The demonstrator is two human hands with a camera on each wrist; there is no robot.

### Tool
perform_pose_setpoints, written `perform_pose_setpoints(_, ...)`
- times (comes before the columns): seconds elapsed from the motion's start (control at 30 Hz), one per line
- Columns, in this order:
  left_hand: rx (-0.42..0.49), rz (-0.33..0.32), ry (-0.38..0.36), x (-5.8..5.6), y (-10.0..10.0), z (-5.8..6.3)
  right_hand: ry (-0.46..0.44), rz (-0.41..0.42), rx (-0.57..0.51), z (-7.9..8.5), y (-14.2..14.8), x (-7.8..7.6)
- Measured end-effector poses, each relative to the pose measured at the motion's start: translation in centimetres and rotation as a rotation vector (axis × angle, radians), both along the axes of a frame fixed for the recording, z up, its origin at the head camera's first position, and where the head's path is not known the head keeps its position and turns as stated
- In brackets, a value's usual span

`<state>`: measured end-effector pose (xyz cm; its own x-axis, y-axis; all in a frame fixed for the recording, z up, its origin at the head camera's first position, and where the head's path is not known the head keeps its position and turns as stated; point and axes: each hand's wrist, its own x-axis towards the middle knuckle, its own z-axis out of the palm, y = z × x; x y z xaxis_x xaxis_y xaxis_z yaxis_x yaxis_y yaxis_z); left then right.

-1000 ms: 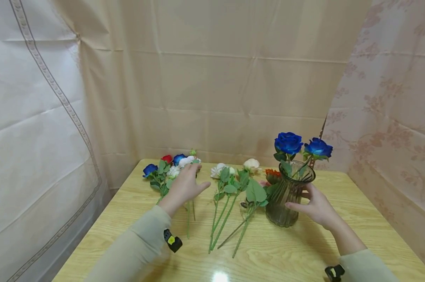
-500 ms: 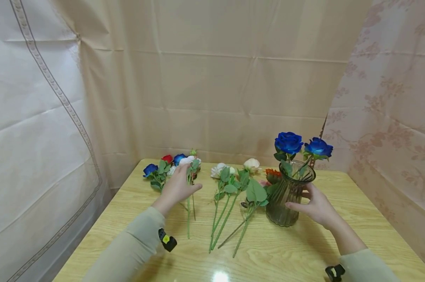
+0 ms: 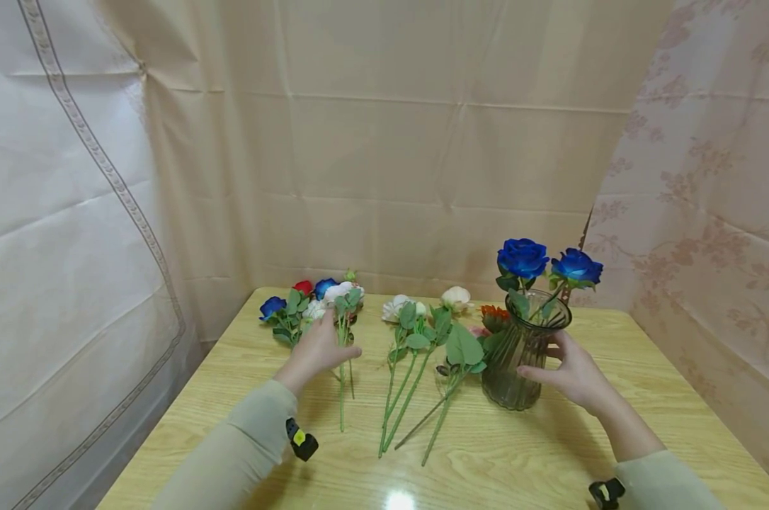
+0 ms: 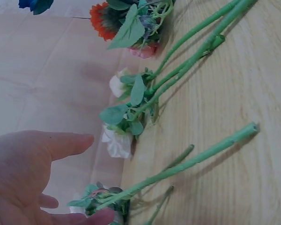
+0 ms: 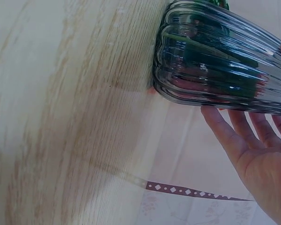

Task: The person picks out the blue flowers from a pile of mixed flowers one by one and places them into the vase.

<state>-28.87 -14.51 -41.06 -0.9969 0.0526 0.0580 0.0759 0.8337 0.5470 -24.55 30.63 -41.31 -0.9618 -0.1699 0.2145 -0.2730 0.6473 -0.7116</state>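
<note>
The left hand point(image 3: 319, 349) lies over a flower stem point(image 3: 342, 382) on the tabletop point(image 3: 525, 453), well to the left of the glass vase point(image 3: 520, 361). In the left wrist view the thumb stretches out straight above the stem point(image 4: 187, 164) while the fingertips curl under the leafy part of it; whether they already pinch the stem I cannot tell for sure, though they touch it near the leaves. The stem's cut end points toward the near edge of the tabletop, and its head lies among a bunch of blue, red and white flowers point(image 3: 308, 297) at the far left, well apart from the vase.

The right hand point(image 3: 572, 372) rests against the right side of the vase, fingers straight and spread along the ribbed glass point(image 5: 215, 61), the palm flat rather than wrapped round it. The vase stands upright on the tabletop and holds two blue roses point(image 3: 522, 258), whose heads rise above its rim.

Between the vase and the left hand lie several more flowers with long green stems point(image 3: 400, 397), side by side, white blooms point(image 3: 394, 308) at their far ends. Just left of the vase, touching or nearly touching its wall, sit an orange flower point(image 3: 494, 315) and broad green leaves point(image 3: 462, 347). A cream bloom point(image 3: 455, 297) lies behind these, toward the curtain point(image 3: 423, 142) that backs the tabletop.
</note>
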Motion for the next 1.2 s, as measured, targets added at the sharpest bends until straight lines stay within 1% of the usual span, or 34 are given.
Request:
perform_pose_setpoints(0.1, 0.024, -0.007, -0.036, 0.0, -0.2, -0.5, 0.003, 0.006, 0.0, 0.0, 0.0, 0.0)
perform_pose_setpoints(0.27, 0.089, -0.013, -0.134, 0.1, -0.5, -1.2, 0.004, 0.007, -0.005, 0.0, 0.1, 0.0)
perform_pose_setpoints(0.37, 0.11, -0.016, -0.17, 0.2, -0.5, -1.6, 0.003, 0.007, -0.002, 0.1, 0.1, 0.0)
perform_pose_setpoints(0.57, 0.105, -0.039, -0.177, 0.0, -0.5, -2.1, -0.065, -0.008, -0.018, 0.2, 0.0, 0.2)
perform_pose_setpoints(0.67, 0.11, -0.051, -0.19, -0.1, -0.6, -2.4, -0.084, -0.013, -0.008, 0.3, 0.0, 0.2)
perform_pose_setpoints(0.73, 0.113, -0.054, -0.202, -0.2, -0.6, -2.6, -0.087, -0.015, -0.002, 0.4, 0.0, 0.3)
perform_pose_setpoints(0.9, 0.088, -0.052, -0.213, -0.3, -0.7, -2.8, -0.083, -0.017, 0.001, 0.3, 0.0, 0.2)
perform_pose_setpoints(1.13, 0.131, -0.053, -0.242, -0.4, -0.6, -2.9, -0.086, -0.017, 0.0, 0.3, 0.1, 0.2)
perform_pose_setpoints(1.2, 0.141, -0.053, -0.239, -0.4, -0.6, -2.9, -0.078, -0.01, -0.01, 0.3, 0.0, 0.2)
